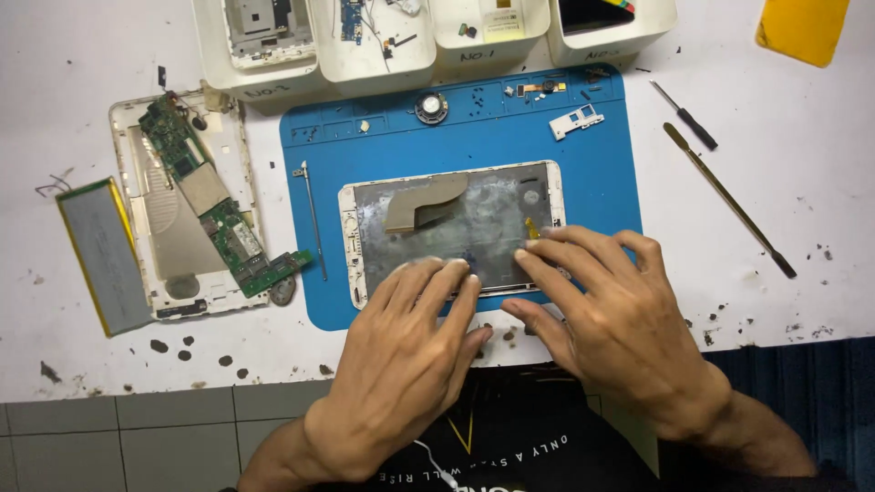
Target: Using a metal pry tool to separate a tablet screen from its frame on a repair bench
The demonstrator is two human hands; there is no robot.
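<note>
Currently both hands rest on an opened tablet shell (453,228) that lies near the middle of a blue work mat (602,187), close to the table's near edge. The left hand (410,355) lies flat with fingers extended, its fingertips pressing on the shell's lower rim; it grasps nothing. The right hand (611,314) is likewise spread, fingers extended onto the shell's lower right corner, just beside a small yellow part (530,228); whether it pinches that part cannot be told. A beige strip (424,205) lies inside the shell.

Toward the table's left edge sits a second white tablet back (155,264) with a green circuit board (219,219) lying diagonally across it, and a flat grey battery (103,255) just beside it. White trays (374,55) line the far edge. Toward the right edge lie a metal spudger (729,200) and a small black screwdriver (685,117). A round speaker (431,107) rests on the mat's far side.
</note>
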